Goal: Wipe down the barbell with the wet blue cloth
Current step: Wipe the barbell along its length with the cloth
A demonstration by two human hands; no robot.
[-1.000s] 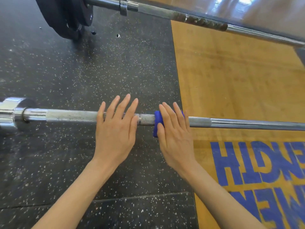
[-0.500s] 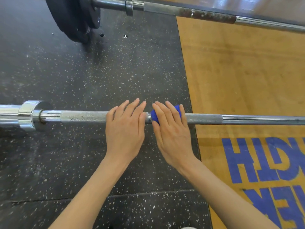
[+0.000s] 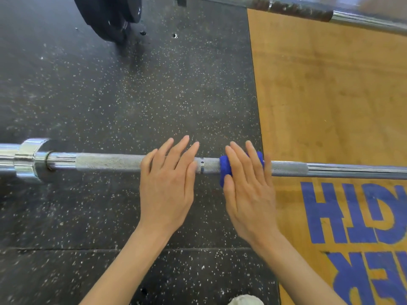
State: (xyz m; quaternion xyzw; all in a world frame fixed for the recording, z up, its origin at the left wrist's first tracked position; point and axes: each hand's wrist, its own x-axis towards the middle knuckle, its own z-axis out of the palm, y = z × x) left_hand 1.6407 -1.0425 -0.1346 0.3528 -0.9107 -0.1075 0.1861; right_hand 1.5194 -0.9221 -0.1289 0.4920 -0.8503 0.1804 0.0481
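A steel barbell lies across the floor from left to right, its chrome sleeve collar at the far left. My left hand rests flat on the knurled shaft with straight fingers. Just to its right, my right hand presses the blue cloth onto the shaft with straight fingers. The cloth is wrapped over the bar and mostly hidden under the palm. A short stretch of bare shaft with a ring mark shows between the two hands.
Black speckled rubber flooring lies under the bar's left half. A wooden platform with blue lettering is on the right. A second barbell with a black plate lies at the top. Something pale shows at the bottom edge.
My right hand has slid the blue cloth to the right along the shaft, opening a gap between the hands. The left hand keeps its place on the bar.
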